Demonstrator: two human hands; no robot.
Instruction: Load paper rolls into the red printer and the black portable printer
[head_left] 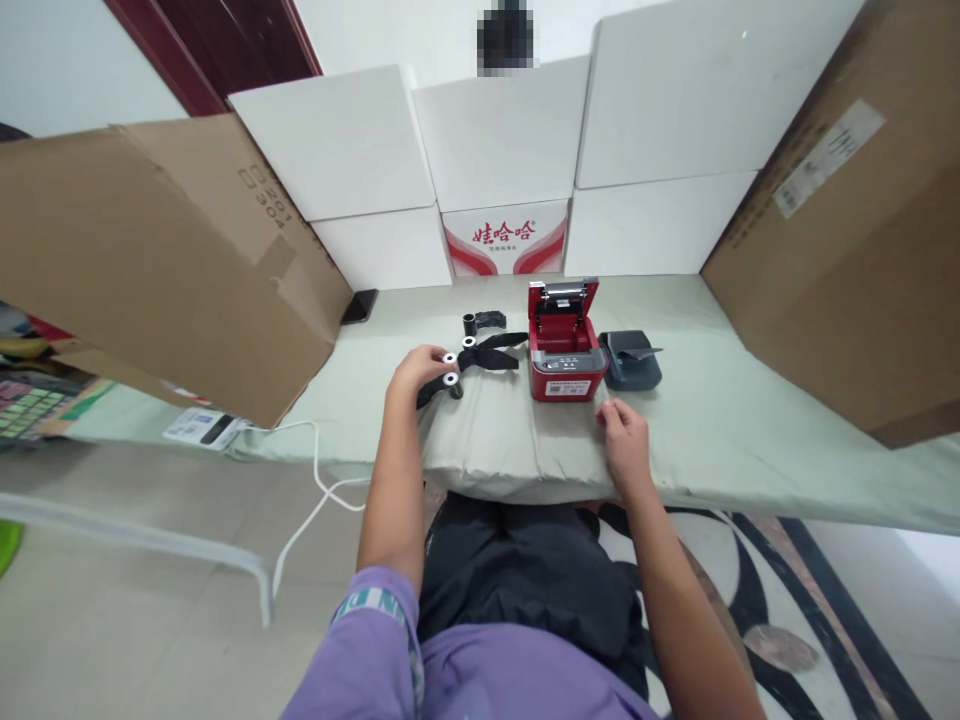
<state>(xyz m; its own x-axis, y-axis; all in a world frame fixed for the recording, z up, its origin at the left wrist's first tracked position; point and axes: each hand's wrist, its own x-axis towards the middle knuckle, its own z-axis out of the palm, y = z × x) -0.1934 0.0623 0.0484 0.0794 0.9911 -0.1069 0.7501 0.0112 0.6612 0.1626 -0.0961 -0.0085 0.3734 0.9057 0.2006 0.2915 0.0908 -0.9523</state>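
Red printer on table, lid up. Left hand at roll, can't tell if gripping. Right hand near printer, fingers pinched, can't tell on what. Left-hand bump could tip near roll.

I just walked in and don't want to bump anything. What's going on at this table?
A person has their left hand at the small white-ended rolls, near some black strips. Their right hand is by the near right corner of a red device, whose lid stands open; whether those fingers pinch anything is unclear. A dark case sits just right of it.
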